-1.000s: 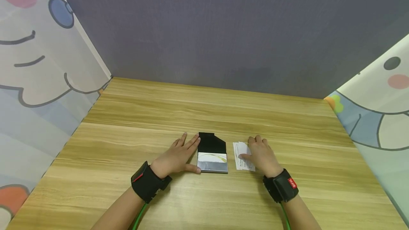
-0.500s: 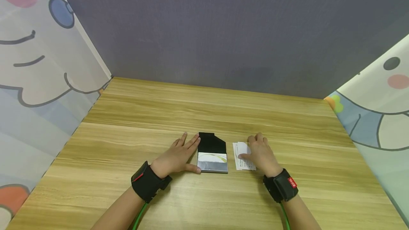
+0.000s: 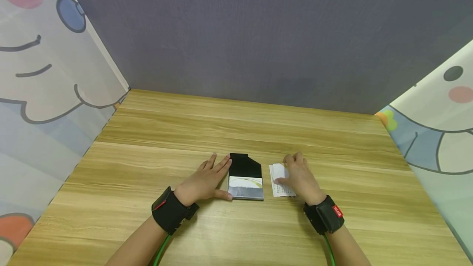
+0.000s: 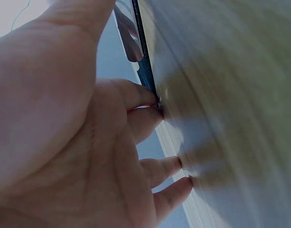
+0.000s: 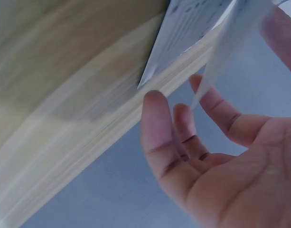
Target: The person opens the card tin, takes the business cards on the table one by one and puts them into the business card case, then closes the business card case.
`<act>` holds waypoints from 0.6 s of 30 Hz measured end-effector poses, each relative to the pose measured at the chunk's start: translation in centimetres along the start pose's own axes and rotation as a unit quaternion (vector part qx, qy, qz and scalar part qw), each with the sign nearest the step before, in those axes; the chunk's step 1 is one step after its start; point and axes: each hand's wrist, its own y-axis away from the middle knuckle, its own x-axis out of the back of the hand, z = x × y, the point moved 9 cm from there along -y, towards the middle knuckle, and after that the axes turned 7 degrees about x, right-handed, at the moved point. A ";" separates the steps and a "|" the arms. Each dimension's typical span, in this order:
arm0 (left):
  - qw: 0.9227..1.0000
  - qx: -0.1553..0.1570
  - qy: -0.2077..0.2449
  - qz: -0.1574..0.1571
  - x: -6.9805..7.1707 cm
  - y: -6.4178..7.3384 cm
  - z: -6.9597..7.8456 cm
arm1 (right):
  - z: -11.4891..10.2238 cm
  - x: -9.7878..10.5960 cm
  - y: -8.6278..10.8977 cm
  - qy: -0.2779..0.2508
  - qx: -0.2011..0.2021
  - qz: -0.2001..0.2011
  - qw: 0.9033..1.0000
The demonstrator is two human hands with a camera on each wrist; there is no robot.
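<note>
A card case (image 3: 245, 194) lies with its black flap (image 3: 244, 166) folded back, and a white card with a gold curve (image 3: 246, 182) shows in its silvery pocket. Along the case's left side rests my left hand (image 3: 203, 182), fingers straight, index fingertip by the flap and thumb at the lower corner. In the left wrist view those fingertips (image 4: 152, 97) meet the dark flap's edge. My right hand (image 3: 304, 180) pinches a business card (image 5: 233, 40) between thumb and fingers, tilted up off the table. Under it lies another printed business card (image 5: 185, 35).
The wood-grain table (image 3: 155, 126) extends around both hands. A grey panel (image 3: 236, 36) rises behind it, and cartoon-printed sheets (image 3: 48, 73) flank both sides. Black wrist straps (image 3: 168, 210) with green cables are on both arms.
My right hand has shifted slightly up and left, and the upper card has moved a little with it. The left hand and the case stay put.
</note>
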 end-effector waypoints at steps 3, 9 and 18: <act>1.000 0.001 0.002 0.001 0.0 0.0 0.0 | 0.0 -0.1 -0.1 -0.006 -0.003 -0.003 1.000; 1.000 0.002 0.001 -0.002 0.0 0.0 0.0 | 0.1 -0.5 -0.1 -0.038 -0.013 -0.019 0.999; 1.000 -0.004 0.010 -0.002 -0.1 -0.1 0.0 | -0.2 -0.3 -0.4 -0.050 -0.009 -0.013 0.999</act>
